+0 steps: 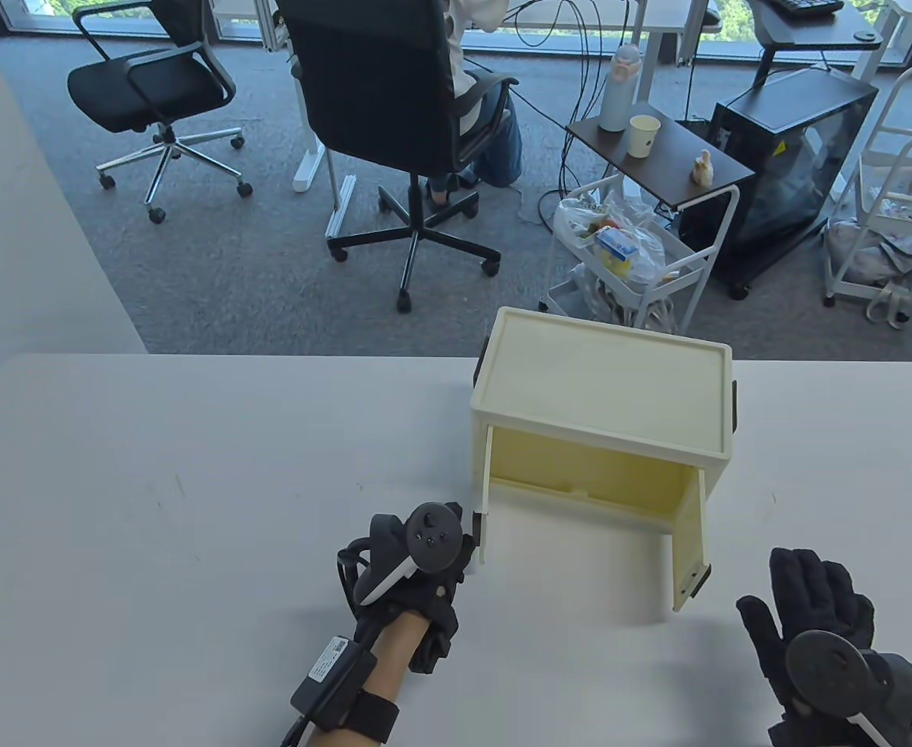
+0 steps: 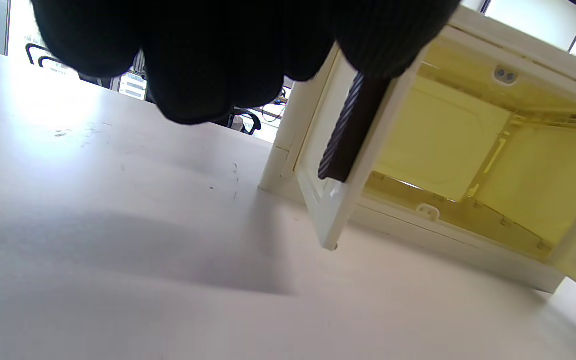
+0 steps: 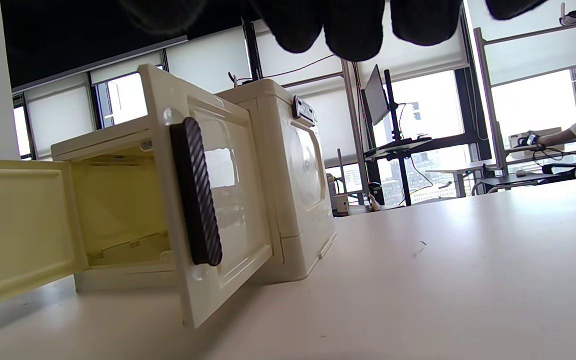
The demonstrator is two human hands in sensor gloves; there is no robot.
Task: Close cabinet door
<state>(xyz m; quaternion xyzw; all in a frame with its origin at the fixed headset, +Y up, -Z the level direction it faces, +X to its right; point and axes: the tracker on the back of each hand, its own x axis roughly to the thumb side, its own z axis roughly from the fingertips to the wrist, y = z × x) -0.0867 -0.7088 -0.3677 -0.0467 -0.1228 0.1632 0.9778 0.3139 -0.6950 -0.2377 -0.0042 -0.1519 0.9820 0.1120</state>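
Cream cabinet (image 1: 608,381) is seen at the far right-centre of the white bench (image 1: 191,482), open front facing the near edge, both doors swung out toward the viewer. Left door (image 1: 485,498) is roughly square to the cabinet front; its dark ribbed handle (image 2: 347,132) is shown in the left wrist view. Left hand (image 1: 413,591) is placed at the near edge of the left door, fingers curled downward; fingertips appear right at the handle, but actual contact cannot be confirmed. Right door (image 1: 689,537) is also wide open, with its ribbed handle (image 3: 197,192) visible on the outer face in the right wrist view. Right hand (image 1: 826,638) is held flat and spread, fingers extended, holding nothing, just right of and nearer than the right door, not touching it. The yellowish interior (image 2: 443,140) is exposed.
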